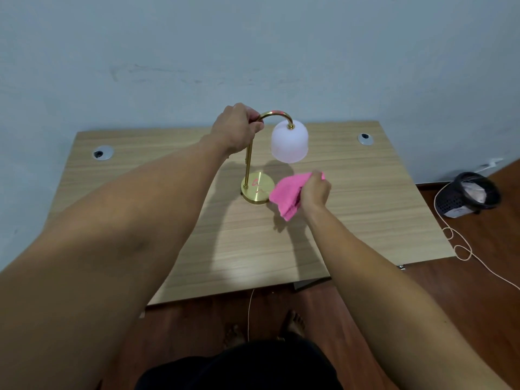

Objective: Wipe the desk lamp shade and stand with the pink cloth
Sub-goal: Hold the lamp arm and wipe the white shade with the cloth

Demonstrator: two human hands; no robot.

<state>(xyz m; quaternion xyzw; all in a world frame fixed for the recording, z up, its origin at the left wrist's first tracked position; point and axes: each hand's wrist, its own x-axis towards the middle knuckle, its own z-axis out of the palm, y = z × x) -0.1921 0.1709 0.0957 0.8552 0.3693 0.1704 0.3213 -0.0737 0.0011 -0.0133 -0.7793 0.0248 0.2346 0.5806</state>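
Two hands engaged: left hand (pixel 237 128) clamped on the lamp stand (pixel 248 161) near its curve, so it's steadied; right hand (pixel 315 190) closed on bunched pink cloth (pixel 285 194), held beside the base (pixel 257 190), below the shade (pixel 289 142), on the counter (pixel 365 198).

The wooden desk (pixel 365 209) lies bare to the right of and in front of the lamp's brass base (pixel 257 188), while the hanging white shade (pixel 289 142), the upright brass stem (pixel 248 164) and the wall (pixel 253 52) close behind hem in the middle.
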